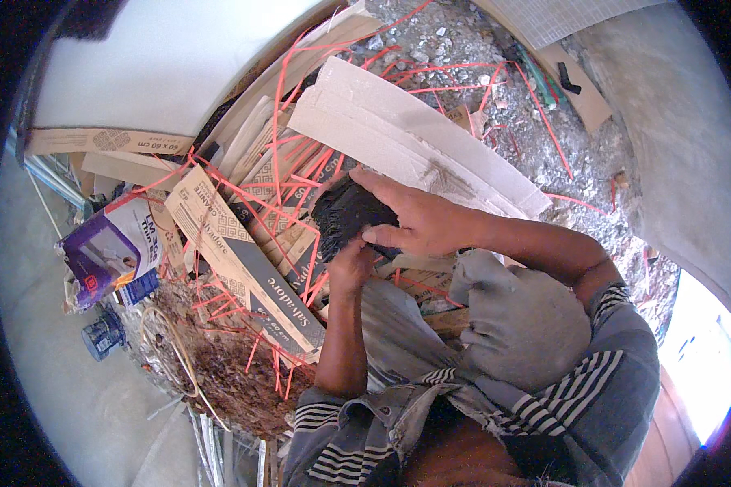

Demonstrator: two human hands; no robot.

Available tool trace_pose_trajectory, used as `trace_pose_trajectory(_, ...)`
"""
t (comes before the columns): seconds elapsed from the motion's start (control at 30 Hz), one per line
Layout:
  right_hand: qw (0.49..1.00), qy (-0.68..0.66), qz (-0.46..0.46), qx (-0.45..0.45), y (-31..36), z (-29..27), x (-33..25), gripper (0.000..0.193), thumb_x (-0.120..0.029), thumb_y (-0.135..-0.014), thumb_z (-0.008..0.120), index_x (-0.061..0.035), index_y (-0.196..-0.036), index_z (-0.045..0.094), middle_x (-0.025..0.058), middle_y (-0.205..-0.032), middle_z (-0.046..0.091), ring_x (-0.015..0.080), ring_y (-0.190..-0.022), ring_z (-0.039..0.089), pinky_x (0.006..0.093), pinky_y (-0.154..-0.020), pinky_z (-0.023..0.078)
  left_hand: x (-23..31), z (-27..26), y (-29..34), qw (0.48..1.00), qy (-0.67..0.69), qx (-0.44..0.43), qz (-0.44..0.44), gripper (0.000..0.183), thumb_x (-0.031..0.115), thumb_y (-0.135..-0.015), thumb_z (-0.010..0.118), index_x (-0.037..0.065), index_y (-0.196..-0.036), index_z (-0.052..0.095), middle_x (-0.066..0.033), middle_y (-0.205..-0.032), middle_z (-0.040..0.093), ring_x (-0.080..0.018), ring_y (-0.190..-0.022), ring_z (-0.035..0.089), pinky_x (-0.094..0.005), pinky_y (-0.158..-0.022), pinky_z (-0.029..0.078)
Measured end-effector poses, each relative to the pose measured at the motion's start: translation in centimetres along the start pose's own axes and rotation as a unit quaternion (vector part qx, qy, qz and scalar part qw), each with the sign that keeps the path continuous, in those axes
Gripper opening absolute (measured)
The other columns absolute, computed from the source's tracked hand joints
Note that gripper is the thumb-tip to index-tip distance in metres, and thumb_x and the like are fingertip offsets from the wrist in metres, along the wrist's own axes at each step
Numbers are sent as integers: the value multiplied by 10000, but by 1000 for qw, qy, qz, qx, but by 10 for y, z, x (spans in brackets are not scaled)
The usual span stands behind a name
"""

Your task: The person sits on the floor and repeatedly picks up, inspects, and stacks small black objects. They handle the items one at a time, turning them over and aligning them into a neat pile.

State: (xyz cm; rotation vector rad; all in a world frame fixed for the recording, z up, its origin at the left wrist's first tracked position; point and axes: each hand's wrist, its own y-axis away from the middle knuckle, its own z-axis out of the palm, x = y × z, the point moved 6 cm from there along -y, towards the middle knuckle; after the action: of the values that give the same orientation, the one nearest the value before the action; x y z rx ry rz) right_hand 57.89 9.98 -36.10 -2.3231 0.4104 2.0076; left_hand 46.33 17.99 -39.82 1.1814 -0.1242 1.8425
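Hands on dark frayed cloth (345, 213) above cardboard scraps (244, 260).
Our right hand (418, 219) clamps its fingers on it from three o'clock; the left hand (351, 264) pinches underneath — we should keep both grips firm.

Your one view came from the camera on your head, looking steeply down over your own chest and knees. It sat close: your striped collar filled the frame at six o'clock, and your right hand (418, 221) and left hand (351, 264) met just above centre. Beyond them, toward twelve o'clock, the lens took in the pile of flattened cardboard boxes (244, 260) and gravel (455, 40). The fisheye bent straight edges near the dark rim.
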Motion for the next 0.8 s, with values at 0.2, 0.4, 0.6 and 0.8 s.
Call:
trace_pose_trajectory(0.2,992,-115,-49,-10,-6,-1,-10,879,-358,-952,610,53,-1525,87,280,-1568,170,346,-1480,181,401,-1183,204,17,17,-3,998,-26,-34,53,854,186,-772,771,106,-1477,298,-121,-1386,488,-295,-1243,524,-453,-1062,441)
trace_pose_trajectory(0.4,994,5,-106,23,-8,14,-2,900,-444,-933,612,26,-1508,104,251,-1450,294,355,-1408,274,405,-1165,205,-10,-6,-3,999,-27,-15,-43,930,280,-839,742,104,-1521,134,-108,-1452,382,-257,-1330,420,-424,-1125,348)
trace_pose_trajectory(0.6,990,-102,-100,-9,-6,0,-3,951,-568,-895,618,0,-1504,160,210,-1438,332,344,-1380,321,412,-1145,246,-13,-30,-1,939,-343,-25,-29,882,412,-822,713,37,-1445,216,-135,-1341,408,-248,-1232,451,-396,-1042,385)
trace_pose_trajectory(0.8,985,-79,-126,90,-9,-12,-13,1044,-795,-820,474,7,-1464,296,213,-1409,400,345,-1343,388,435,-1131,281,2,11,-7,938,-314,5,144,883,563,-828,660,5,-1395,279,-152,-1265,395,-252,-1152,453,-405,-979,401)
